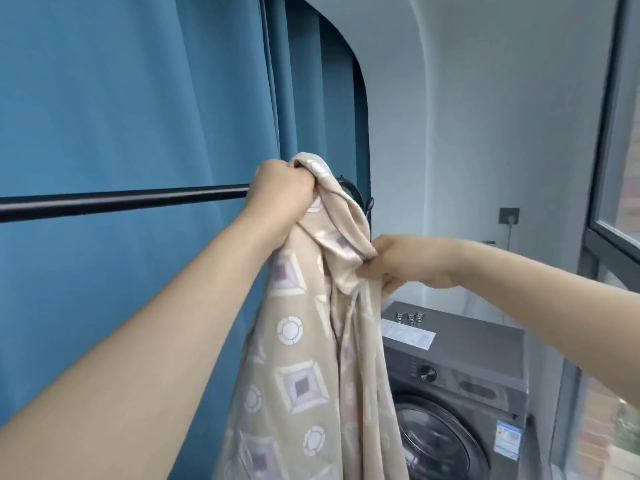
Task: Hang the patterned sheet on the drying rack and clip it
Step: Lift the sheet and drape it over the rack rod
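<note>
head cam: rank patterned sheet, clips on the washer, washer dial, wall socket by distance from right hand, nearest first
1. patterned sheet: pinched in the right hand, so touching.
2. clips: just below the hand, on top of the washing machine.
3. dial: lower, on the washer's front panel.
4. wall socket: right of the hand, on the far wall.

soft cloth sheet [304, 375] – glossy metal rail [121, 200]

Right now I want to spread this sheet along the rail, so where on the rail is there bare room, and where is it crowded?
The black rail is bare from the left hand out to the picture's left edge, with the blue curtain behind it. It is crowded at the rail's right end, where the left hand grips the bunched patterned sheet and the right hand pinches a fold.
</note>
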A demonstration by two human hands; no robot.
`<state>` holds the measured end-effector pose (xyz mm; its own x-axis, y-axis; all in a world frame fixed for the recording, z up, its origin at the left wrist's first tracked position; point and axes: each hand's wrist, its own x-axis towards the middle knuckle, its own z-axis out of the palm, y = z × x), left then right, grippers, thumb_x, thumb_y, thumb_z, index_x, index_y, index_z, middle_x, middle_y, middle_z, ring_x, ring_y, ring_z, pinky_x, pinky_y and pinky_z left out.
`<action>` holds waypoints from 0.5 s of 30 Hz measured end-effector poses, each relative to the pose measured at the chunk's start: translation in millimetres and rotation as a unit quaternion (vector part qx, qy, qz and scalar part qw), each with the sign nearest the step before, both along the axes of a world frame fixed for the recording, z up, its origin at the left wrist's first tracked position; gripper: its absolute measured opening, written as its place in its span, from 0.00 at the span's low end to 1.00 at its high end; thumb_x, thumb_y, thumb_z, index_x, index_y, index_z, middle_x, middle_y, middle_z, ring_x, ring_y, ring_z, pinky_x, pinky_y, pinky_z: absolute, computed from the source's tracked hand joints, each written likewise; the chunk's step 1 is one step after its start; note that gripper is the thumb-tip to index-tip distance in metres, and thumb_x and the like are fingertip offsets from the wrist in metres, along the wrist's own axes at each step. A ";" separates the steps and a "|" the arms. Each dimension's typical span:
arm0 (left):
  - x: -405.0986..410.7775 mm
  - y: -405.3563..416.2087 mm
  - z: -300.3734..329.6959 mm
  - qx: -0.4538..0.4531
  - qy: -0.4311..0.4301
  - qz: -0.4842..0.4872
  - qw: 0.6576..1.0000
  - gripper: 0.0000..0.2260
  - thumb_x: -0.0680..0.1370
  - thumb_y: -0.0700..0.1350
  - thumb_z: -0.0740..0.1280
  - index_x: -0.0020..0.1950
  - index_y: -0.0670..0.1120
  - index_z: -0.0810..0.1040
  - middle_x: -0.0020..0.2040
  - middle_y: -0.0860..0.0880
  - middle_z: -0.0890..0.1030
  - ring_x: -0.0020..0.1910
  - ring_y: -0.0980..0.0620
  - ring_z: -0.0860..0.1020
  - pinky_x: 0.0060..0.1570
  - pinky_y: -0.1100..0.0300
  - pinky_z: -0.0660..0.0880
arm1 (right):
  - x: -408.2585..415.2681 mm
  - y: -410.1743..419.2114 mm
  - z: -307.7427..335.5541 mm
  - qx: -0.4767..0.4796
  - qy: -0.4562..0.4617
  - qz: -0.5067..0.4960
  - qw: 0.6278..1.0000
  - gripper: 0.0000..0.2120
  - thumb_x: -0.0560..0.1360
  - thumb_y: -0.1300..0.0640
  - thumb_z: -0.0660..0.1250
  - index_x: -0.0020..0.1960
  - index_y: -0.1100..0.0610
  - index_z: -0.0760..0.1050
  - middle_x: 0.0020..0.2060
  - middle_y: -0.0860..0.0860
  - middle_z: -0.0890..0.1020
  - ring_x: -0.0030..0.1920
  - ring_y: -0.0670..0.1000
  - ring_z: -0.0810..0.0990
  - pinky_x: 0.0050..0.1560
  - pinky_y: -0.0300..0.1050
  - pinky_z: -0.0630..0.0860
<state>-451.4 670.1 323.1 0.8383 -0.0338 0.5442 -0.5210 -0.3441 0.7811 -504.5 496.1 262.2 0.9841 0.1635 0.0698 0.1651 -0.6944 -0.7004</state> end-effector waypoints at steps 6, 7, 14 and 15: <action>-31.8 49.2 -26.7 0.459 -0.025 0.096 0.883 0.40 0.57 0.83 0.56 0.44 0.49 0.75 0.40 0.50 0.77 0.41 0.45 0.76 0.41 0.54 0.75 | 7.2 -26.1 55.0 0.302 -0.106 -0.118 0.940 0.12 0.81 0.61 0.56 0.51 0.60 0.78 0.44 0.55 0.84 0.42 0.53 0.83 0.43 0.47 0.82; -35.6 50.8 -33.8 0.490 -0.006 0.105 0.866 0.41 0.55 0.84 0.57 0.47 0.49 0.73 0.41 0.51 0.75 0.42 0.46 0.75 0.41 0.54 0.74 | 9.2 -21.1 62.3 0.305 -0.123 -0.132 0.935 0.12 0.81 0.61 0.55 0.49 0.60 0.78 0.41 0.55 0.83 0.40 0.53 0.83 0.40 0.47 0.82; -25.7 51.2 -93.1 0.405 -0.222 0.259 0.848 0.15 0.73 0.40 0.65 0.55 0.43 0.62 0.45 0.41 0.73 0.41 0.38 0.76 0.34 0.51 0.67 | 30.7 8.9 101.8 0.242 -0.269 -0.202 0.910 0.09 0.75 0.57 0.56 0.48 0.57 0.74 0.41 0.57 0.76 0.39 0.54 0.76 0.40 0.47 0.73; -24.3 51.4 -106.1 0.402 -0.258 0.273 0.835 0.18 0.71 0.38 0.66 0.58 0.42 0.65 0.44 0.41 0.71 0.39 0.39 0.74 0.33 0.50 0.67 | 32.8 7.9 104.1 0.247 -0.270 -0.208 0.907 0.09 0.74 0.57 0.55 0.47 0.56 0.73 0.41 0.56 0.75 0.40 0.54 0.75 0.41 0.47 0.72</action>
